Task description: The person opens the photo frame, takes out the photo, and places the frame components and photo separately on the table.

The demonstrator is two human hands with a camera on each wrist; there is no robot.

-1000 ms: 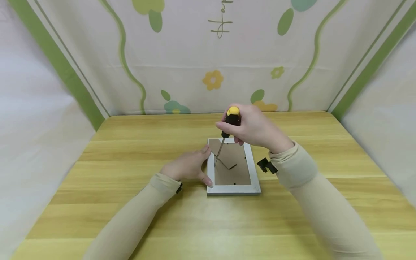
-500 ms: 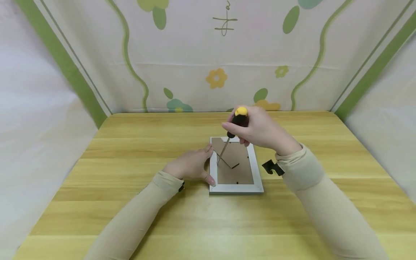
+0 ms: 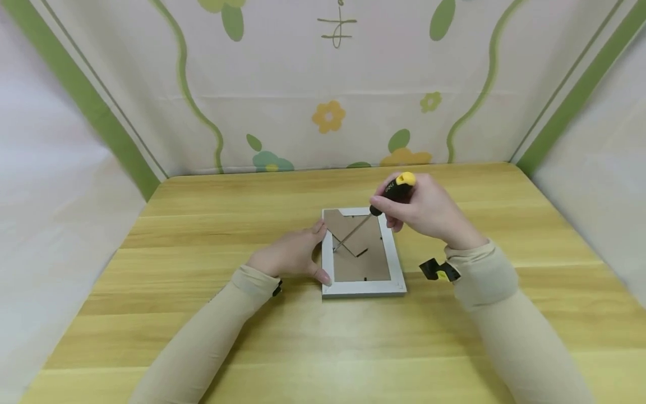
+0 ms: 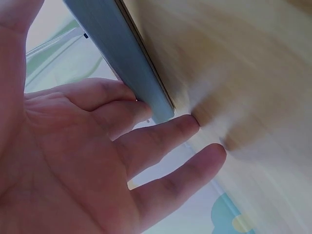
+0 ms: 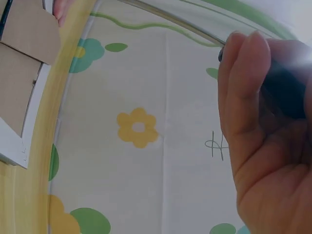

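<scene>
The screwdriver shaft (image 3: 354,232) looks metal, the frame backing (image 3: 367,240) matt, the tabletop (image 3: 303,342) smooth wood.

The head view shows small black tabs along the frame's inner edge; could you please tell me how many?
3 show plainly: the far tab, the right tab and the near tab. Another may be hidden by the screwdriver's tip.

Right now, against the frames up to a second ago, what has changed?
The right hand has swung the screwdriver handle rightward and lower, so the shaft leans more. Nothing was taken hold of or let go. The tip stays by the inner left edge of the white frame; the left hand stays at its left side.
</scene>
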